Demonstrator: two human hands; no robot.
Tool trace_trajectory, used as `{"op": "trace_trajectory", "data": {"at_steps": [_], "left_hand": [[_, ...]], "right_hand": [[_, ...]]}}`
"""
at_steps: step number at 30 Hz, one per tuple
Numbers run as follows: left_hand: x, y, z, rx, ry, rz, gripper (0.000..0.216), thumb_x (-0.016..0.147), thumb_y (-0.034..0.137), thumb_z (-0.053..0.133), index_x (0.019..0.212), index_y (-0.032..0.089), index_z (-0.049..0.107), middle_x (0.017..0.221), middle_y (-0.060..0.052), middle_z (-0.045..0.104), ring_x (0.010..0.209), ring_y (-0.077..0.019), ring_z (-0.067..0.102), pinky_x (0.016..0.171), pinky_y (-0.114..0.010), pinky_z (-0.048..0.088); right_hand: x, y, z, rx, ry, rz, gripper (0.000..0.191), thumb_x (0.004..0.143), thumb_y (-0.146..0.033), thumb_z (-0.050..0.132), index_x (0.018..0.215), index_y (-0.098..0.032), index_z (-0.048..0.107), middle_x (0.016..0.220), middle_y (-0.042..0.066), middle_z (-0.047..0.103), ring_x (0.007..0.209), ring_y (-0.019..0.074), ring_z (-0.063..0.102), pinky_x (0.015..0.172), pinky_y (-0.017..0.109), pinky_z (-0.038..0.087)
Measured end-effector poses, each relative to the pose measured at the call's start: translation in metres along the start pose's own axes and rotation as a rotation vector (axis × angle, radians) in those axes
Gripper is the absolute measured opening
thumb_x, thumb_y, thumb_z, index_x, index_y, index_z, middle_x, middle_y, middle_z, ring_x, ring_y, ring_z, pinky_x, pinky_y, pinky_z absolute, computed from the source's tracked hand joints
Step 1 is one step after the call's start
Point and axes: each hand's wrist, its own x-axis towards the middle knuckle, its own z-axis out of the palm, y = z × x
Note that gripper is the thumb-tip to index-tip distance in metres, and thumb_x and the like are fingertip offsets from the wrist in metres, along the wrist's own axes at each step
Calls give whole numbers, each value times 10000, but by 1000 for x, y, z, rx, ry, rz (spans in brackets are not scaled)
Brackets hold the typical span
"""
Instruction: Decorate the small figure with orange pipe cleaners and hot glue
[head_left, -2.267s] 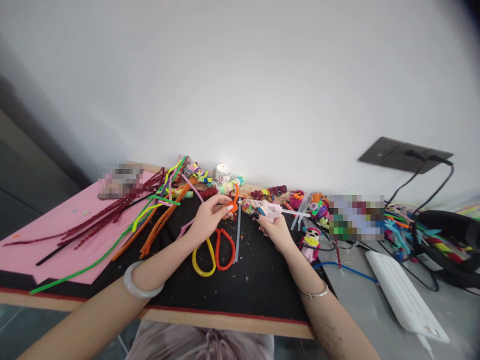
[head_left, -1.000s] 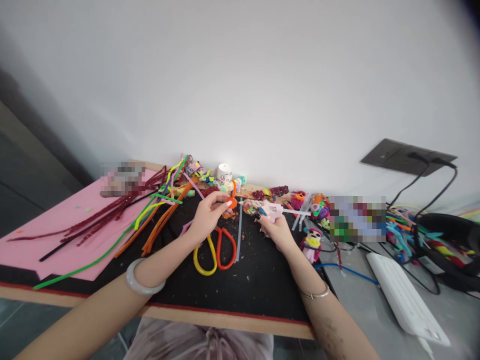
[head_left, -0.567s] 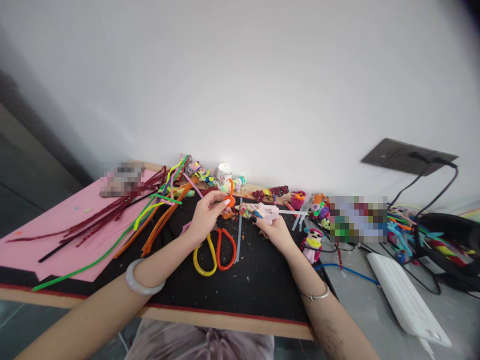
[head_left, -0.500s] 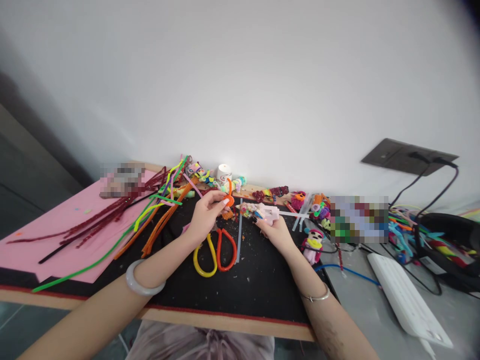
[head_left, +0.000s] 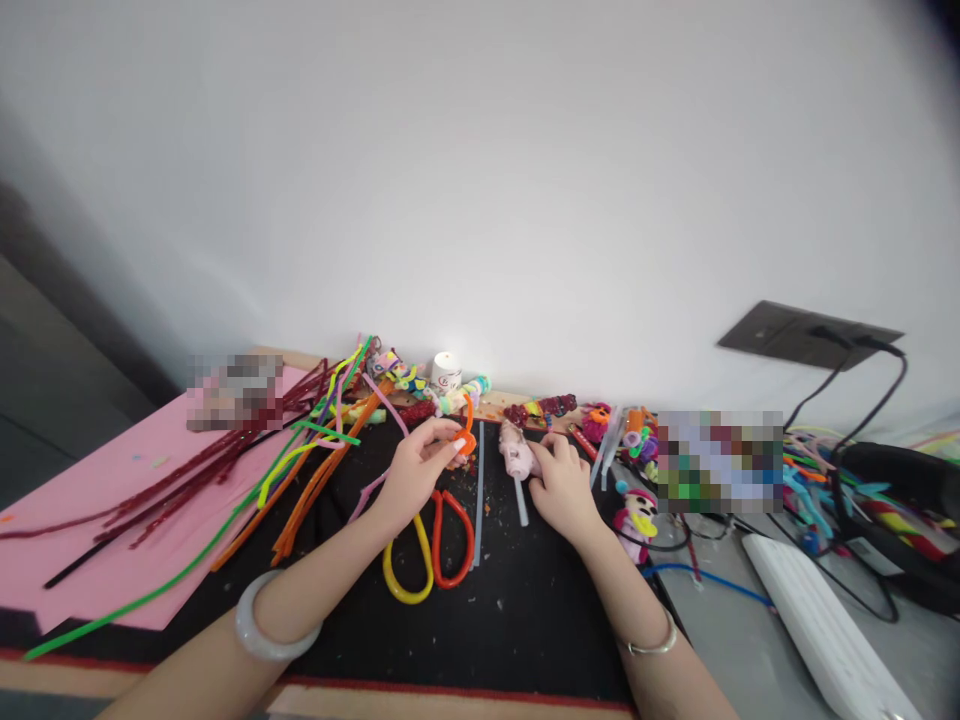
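My left hand [head_left: 416, 470] pinches a small orange pipe-cleaner piece [head_left: 468, 440], a flat coil with one end standing up. A pale pink hot glue gun [head_left: 516, 455] is low over the black mat [head_left: 525, 620], with a translucent glue stick [head_left: 522, 503] protruding from its rear toward me. My right hand [head_left: 566, 485] is closed at its right side, the fingertips partly hidden. Between my hands lies another long glue stick [head_left: 480, 500]. Scissors [head_left: 471, 540] with one yellow and one red handle lie below my left hand, their blades mostly out of sight.
Left are pink sheets [head_left: 90, 520] under dark red, green and orange pipe cleaners [head_left: 315, 480]. Fuzzy figures and a white paper-wrapped roll [head_left: 446, 372] line the back. A pink-capped doll [head_left: 636, 515], a white power strip [head_left: 825, 630] and cables are right.
The glue gun has turned, its stick now pointing toward me instead of right, and sits lower. My left hand still pinches the orange coil. The camera view has tilted up slightly.
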Motion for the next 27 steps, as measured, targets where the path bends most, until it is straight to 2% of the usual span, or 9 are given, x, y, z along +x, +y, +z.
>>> {"op": "trace_trajectory", "data": {"at_steps": [4, 8, 10, 12, 15, 18, 22, 27], "left_hand": [[0, -5, 1, 16, -71, 1, 181, 762, 282, 597, 901, 166, 593, 823, -32, 640, 681, -139, 615, 677, -274, 517], [-4, 0, 3, 92, -229, -11, 141, 778, 263, 564, 881, 178, 609, 807, -38, 635, 674, -155, 610, 664, -290, 512], [-7, 4, 5, 187, -330, 19, 119, 786, 254, 549, 829, 186, 637, 781, -35, 618, 654, -155, 599, 644, -281, 500], [-8, 7, 6, 254, -372, 28, 115, 783, 231, 545, 804, 193, 650, 782, -37, 614, 637, -155, 596, 621, -274, 487], [-8, 5, 7, 231, -366, -23, 115, 787, 230, 542, 814, 194, 648, 762, -31, 612, 637, -156, 602, 621, -272, 483], [-6, 0, 5, 104, -315, -127, 116, 777, 269, 571, 851, 197, 623, 748, -21, 626, 656, -160, 615, 644, -280, 498], [-2, -6, 3, 32, -244, -174, 142, 768, 297, 593, 859, 192, 616, 734, -8, 623, 638, -147, 606, 648, -278, 498], [0, -5, 3, -9, -208, -184, 152, 759, 300, 608, 841, 172, 614, 755, -10, 610, 622, -128, 578, 630, -262, 487]], "right_hand": [[-1, -6, -5, 141, 124, -31, 559, 702, -121, 444, 1246, -248, 456, 1297, 86, 407, 1193, 304, 341, 965, 527, 276], [-4, -18, -13, 350, 245, -165, 558, 816, -172, 406, 1361, -241, 310, 1352, 98, 378, 1253, 268, 330, 1016, 479, 289], [-6, -24, -14, 412, 226, -245, 544, 835, -170, 412, 1362, -261, 313, 1348, 93, 403, 1245, 262, 356, 1004, 460, 325], [-7, -26, -13, 461, 181, -289, 489, 842, -131, 406, 1308, -275, 396, 1275, 85, 483, 1184, 243, 428, 966, 426, 380], [-7, -25, -8, 542, 182, -265, 304, 852, -126, 421, 1076, -268, 569, 1036, 70, 598, 993, 225, 540, 847, 380, 455], [-7, -23, -6, 594, 215, -207, 190, 853, -151, 446, 916, -252, 595, 876, 62, 603, 846, 221, 564, 741, 360, 477], [-9, -27, -6, 641, 218, -197, 181, 851, -150, 453, 879, -245, 604, 808, 55, 601, 773, 206, 575, 678, 333, 483], [-11, -31, -4, 683, 204, -204, 218, 860, -126, 439, 922, -233, 618, 819, 60, 619, 780, 193, 591, 685, 314, 491]]}}
